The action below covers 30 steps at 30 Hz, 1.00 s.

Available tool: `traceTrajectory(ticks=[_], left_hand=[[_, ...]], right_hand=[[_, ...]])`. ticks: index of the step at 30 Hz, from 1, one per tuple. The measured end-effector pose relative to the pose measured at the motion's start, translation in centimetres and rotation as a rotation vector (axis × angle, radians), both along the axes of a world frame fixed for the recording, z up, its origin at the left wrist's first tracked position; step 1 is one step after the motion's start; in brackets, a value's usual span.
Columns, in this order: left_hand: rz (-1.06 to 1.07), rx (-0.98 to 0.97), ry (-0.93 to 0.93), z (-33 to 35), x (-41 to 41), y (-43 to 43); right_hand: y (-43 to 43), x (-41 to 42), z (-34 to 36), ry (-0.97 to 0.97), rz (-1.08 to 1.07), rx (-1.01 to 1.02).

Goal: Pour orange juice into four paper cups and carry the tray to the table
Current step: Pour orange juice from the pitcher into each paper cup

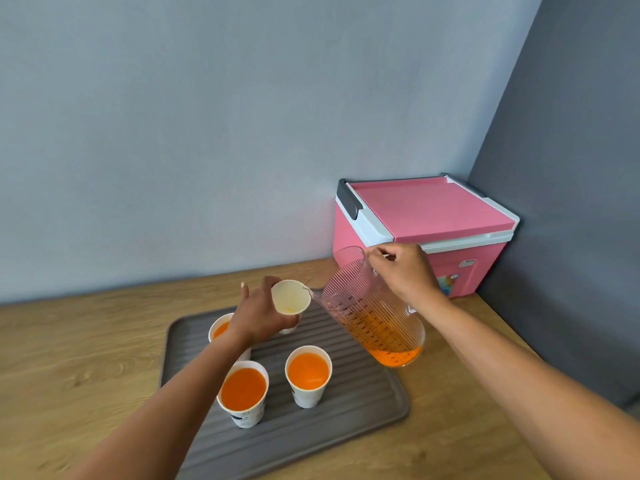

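paper cups (308, 375): 3 full, 1 nearly empty; 1 tray (363, 410), 1 pitcher (367, 317).

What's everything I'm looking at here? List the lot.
full cups: three, white, orange juice inside, on tray
fourth cup: one, white, nearly empty, tilted, tray's back
pitcher: one, clear ribbed, part full, tipped toward fourth cup
tray: one, grey, on counter
cooler: one, pink and white, back corner
counter: one, wood, under everything
left hand: one, holds fourth cup
right hand: one, grips pitcher
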<state>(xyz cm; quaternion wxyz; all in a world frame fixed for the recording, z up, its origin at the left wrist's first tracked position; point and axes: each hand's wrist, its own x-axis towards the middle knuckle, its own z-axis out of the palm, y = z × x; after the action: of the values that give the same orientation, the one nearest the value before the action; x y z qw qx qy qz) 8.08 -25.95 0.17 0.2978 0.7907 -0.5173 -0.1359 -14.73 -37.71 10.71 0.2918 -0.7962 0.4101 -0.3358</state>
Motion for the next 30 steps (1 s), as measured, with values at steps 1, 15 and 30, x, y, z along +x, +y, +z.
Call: traceTrajectory(ticks=[1, 15, 30], left_hand=[[-0.004, -0.017, 0.035, 0.1, 0.0, 0.1], [-0.056, -0.137, 0.178, 0.4, -1.3, 0.5], [-0.102, -0.138, 0.229, 0.2, -1.8, 0.9]], right_hand=[[-0.1, 0.1, 0.3, 0.025, 0.005, -0.015], [-0.1, 2.1, 3.8, 0.343, 0.047, -0.103], [0.6, 3.4, 4.6, 0.507, 0.083, -0.2]])
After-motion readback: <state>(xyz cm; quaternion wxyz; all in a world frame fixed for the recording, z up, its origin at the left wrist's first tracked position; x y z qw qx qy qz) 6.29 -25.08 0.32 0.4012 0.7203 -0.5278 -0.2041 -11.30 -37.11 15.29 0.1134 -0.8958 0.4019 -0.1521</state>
